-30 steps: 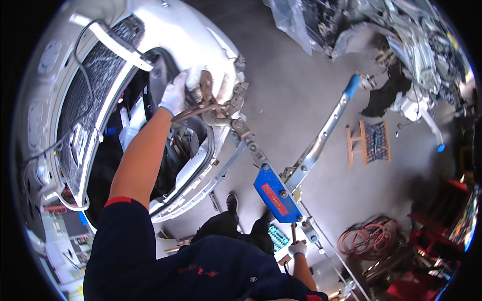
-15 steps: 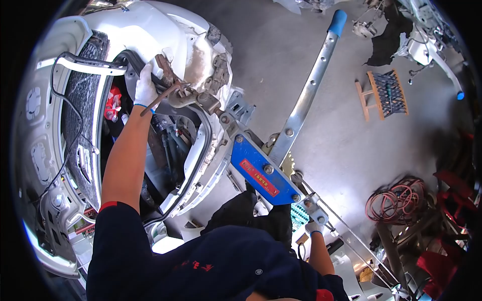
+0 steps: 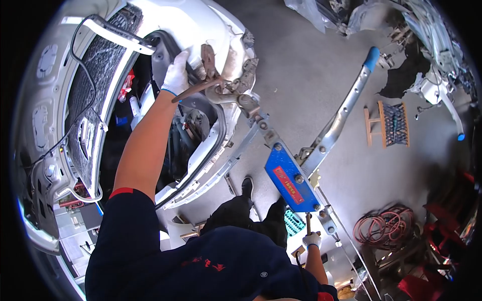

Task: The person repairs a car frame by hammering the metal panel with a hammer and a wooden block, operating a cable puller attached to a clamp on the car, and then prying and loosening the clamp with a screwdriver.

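My left hand (image 3: 175, 76), in a white glove, rests at the trunk-opening edge of a white car (image 3: 213, 30). Its fingers lie stretched along the dark trim beside a rusty clamp (image 3: 208, 62). From this clamp a large metal hook (image 3: 226, 96) leads to a blue lever puller (image 3: 288, 180), whose long silver lever (image 3: 341, 113) has a blue grip. Below the puller, my gloved right hand (image 3: 312, 240) is closed around a brown shaft (image 3: 308, 221); the shaft's upper end is by the puller's lower corner.
A steel cable (image 3: 346, 236) runs from the puller toward the lower right. A small woven stool (image 3: 394, 123) and a coiled red hose (image 3: 384, 226) are on the floor at right. A green tool tray (image 3: 294, 222) lies near my feet. The raised trunk lid (image 3: 47, 110) stands left.
The view has shifted, so the car and puller appear farther right. The puller's lever leans lower to the right. The brown shaft at my right hand now shows. My left hand stays by the clamp.
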A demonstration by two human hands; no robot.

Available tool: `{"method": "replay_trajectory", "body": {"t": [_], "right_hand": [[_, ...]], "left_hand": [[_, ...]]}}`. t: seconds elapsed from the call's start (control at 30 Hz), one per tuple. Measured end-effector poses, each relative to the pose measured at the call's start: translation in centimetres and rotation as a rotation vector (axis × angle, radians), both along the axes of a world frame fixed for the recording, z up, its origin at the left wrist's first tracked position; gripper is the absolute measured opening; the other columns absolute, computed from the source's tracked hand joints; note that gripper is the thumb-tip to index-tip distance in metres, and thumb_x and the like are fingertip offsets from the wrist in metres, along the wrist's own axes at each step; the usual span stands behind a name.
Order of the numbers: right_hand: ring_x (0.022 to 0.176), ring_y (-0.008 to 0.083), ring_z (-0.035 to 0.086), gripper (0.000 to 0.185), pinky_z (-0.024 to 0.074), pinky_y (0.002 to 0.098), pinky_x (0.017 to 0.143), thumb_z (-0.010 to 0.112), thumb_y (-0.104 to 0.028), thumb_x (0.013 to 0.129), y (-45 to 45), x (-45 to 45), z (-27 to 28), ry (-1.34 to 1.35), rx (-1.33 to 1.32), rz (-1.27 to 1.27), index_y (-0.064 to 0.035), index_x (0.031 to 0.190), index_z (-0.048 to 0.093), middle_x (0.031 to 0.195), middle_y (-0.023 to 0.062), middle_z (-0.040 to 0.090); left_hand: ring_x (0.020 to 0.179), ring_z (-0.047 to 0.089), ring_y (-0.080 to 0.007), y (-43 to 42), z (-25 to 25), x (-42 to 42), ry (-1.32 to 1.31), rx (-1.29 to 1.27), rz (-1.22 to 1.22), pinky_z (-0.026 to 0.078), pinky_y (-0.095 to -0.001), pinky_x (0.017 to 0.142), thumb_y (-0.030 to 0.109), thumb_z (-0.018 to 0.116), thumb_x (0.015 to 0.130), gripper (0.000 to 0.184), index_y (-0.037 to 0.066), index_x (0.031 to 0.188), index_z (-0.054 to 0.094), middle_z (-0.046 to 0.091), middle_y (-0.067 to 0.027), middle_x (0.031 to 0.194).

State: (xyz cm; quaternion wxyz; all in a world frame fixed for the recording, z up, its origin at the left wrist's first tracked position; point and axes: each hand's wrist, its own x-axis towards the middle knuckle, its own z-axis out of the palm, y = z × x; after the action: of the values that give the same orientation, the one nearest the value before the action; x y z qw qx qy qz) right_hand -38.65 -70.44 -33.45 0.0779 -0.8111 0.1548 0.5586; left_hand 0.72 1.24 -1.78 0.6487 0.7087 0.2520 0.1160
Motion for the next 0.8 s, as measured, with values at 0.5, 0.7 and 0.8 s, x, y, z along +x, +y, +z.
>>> {"method": "replay_trajectory", "body": {"t": [0.5, 0.7, 0.8], "right_hand": [[0.113, 0.0408, 0.076, 0.030, 0.0593, 0.0482, 0.102, 0.070, -0.029, 0.090, 4.0, 5.2, 10.7, -0.144, -0.185, 0.079, -0.0149, 0.114, 0.082, 0.118, 0.0223, 0.079], [0.126, 0.0450, 0.068, 0.037, 0.0558, 0.0473, 0.110, 0.069, -0.031, 0.094, 8.8, 4.5, 17.1, -0.013, -0.255, -0.028, -0.0160, 0.126, 0.079, 0.133, 0.0311, 0.069], [0.115, 0.0413, 0.075, 0.033, 0.0586, 0.0489, 0.103, 0.070, -0.028, 0.089, 12.2, 4.3, 19.7, -0.041, -0.305, -0.002, -0.0150, 0.117, 0.083, 0.117, 0.0228, 0.079]], "left_hand": [[0.127, 0.067, -0.0407, 3.9, -4.1, -0.4, -0.458, 0.891, -0.498, 0.052, -0.0401, 0.112, 0.005, 0.073, 0.094, 0.043, 0.002, 0.137, 0.066, 0.070, -0.0219, 0.136], [0.107, 0.067, -0.0250, 2.8, 1.2, -0.5, -0.038, 0.087, -0.640, 0.056, -0.0376, 0.094, 0.007, 0.072, 0.085, 0.037, 0.000, 0.121, 0.071, 0.069, -0.0079, 0.117], [0.116, 0.073, -0.0334, 4.7, -2.3, 0.0, -0.032, -0.054, -0.714, 0.060, -0.0449, 0.100, -0.009, 0.072, 0.080, 0.052, 0.000, 0.131, 0.071, 0.072, -0.0133, 0.130]]}}
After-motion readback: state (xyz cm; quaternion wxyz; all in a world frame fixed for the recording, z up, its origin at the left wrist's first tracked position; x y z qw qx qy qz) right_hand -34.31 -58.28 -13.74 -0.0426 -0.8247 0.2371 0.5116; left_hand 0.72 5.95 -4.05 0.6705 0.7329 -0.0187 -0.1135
